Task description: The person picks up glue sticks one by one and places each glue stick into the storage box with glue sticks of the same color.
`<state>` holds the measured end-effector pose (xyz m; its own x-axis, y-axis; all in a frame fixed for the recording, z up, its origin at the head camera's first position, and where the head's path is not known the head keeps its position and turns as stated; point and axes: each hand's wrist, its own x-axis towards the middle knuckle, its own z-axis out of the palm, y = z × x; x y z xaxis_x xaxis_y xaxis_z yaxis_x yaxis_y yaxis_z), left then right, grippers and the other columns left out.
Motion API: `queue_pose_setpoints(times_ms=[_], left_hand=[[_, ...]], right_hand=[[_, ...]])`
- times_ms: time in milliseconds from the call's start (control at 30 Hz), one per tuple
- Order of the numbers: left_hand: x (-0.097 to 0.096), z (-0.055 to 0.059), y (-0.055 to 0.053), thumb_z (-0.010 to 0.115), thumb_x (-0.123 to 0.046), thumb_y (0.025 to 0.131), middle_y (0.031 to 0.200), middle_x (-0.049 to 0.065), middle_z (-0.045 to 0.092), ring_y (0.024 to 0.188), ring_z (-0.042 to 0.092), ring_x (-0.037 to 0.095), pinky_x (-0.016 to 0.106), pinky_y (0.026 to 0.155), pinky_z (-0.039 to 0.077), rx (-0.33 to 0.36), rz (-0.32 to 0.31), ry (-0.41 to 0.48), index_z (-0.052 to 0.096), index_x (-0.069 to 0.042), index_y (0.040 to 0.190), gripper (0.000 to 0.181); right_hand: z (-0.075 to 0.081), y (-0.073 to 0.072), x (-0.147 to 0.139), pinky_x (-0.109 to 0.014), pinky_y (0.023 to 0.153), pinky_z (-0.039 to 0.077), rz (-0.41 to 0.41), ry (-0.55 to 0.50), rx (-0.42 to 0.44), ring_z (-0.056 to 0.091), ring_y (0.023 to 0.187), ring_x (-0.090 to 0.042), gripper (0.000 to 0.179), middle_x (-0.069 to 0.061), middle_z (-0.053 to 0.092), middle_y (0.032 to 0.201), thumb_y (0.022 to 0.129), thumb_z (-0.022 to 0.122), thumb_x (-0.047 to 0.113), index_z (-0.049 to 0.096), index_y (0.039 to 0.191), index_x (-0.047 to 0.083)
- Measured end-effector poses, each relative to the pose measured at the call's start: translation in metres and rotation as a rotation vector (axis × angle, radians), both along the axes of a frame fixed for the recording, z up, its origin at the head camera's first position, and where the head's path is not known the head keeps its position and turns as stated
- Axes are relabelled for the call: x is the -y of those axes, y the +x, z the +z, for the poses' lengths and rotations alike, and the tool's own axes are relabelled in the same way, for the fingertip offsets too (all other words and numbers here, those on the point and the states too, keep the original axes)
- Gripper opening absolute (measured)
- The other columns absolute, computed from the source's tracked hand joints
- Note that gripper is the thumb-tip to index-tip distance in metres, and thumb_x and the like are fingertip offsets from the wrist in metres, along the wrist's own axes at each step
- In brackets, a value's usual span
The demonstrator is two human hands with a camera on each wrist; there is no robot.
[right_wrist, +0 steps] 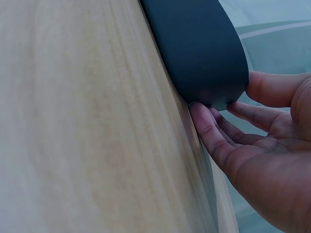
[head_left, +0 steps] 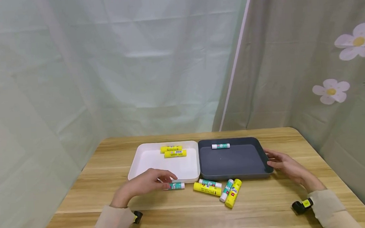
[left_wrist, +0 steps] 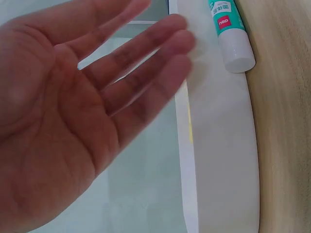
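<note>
My left hand hovers at the front edge of the white tray, fingers spread and loosely bent, nothing in the palm. A green-and-white glue stick lies on the table by its fingertips; the left wrist view shows this glue stick apart from the fingers. At the right end of the dark grey tray, my right hand touches the outer wall. In the right wrist view, the thumb of my right hand rests near the rim of the grey tray and the fingertips sit lower on its wall.
Two yellow glue sticks lie in the white tray, and one green-and-white glue stick in the grey tray. Before the trays, two yellow glue sticks and two green-and-white glue sticks lie on the wooden table. Curtains hang behind.
</note>
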<state>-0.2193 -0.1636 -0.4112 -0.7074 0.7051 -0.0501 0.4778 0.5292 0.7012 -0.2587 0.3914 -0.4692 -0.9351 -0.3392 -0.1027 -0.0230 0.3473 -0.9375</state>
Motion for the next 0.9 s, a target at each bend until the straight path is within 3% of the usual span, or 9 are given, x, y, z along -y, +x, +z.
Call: queue_pose_setpoints(times_ms=[233,500,900], left_hand=[[-0.001,0.0,0.004,0.068,-0.017,0.102,0.131,0.005,0.069,0.119,0.065,0.028,0.04,0.099,0.054,0.083,-0.019,-0.049,0.067,-0.01,0.135,0.034],[0.0,-0.003,0.008,0.072,-0.022,0.1,0.134,0.004,0.066,0.115,0.059,0.027,0.043,0.102,0.048,0.07,-0.05,-0.112,0.067,-0.012,0.137,0.039],[-0.007,-0.009,0.004,0.072,-0.019,0.099,0.119,-0.005,0.065,0.108,0.059,0.015,0.038,0.098,0.051,0.065,-0.093,-0.17,0.067,-0.016,0.136,0.037]], right_hand=[[0.0,0.0,0.0,-0.021,0.092,0.046,-0.002,0.004,0.009,0.038,0.138,-0.045,0.072,-0.037,0.029,0.155,0.107,0.058,0.017,0.018,0.164,-0.003],[0.002,0.0,0.001,-0.022,0.091,0.047,-0.004,0.016,0.002,0.038,0.137,-0.045,0.072,-0.037,0.03,0.154,0.107,0.058,0.017,0.019,0.163,-0.003],[0.003,0.001,0.001,-0.021,0.091,0.046,-0.001,0.015,0.003,0.036,0.139,-0.047,0.071,-0.038,0.029,0.155,0.107,0.057,0.016,0.018,0.163,-0.004]])
